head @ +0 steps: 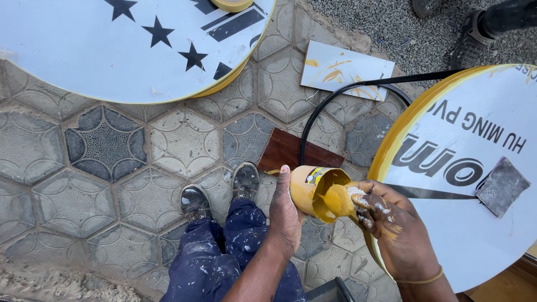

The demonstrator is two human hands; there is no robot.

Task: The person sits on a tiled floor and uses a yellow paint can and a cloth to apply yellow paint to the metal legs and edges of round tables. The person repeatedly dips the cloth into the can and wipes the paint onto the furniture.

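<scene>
My left hand (284,215) grips a small yellow paint can (306,187), tilted on its side with its open mouth facing right. My right hand (389,221), smeared with white and yellow paint, holds a paint-soaked yellow sponge (338,200) inside the can's mouth. Both hands hover just left of the yellow rim (391,142) of a round white sign with black lettering (481,184). My paint-spattered blue trousers (224,257) and worn shoes (221,190) show below.
A second round white sign with black stars (112,50) lies at top left, a tape roll (231,4) on it. A grey sanding pad (502,185) rests on the right sign. A paint-smeared white board (344,70), brown tile (288,151), black cable (335,100), another person's shoe (470,39).
</scene>
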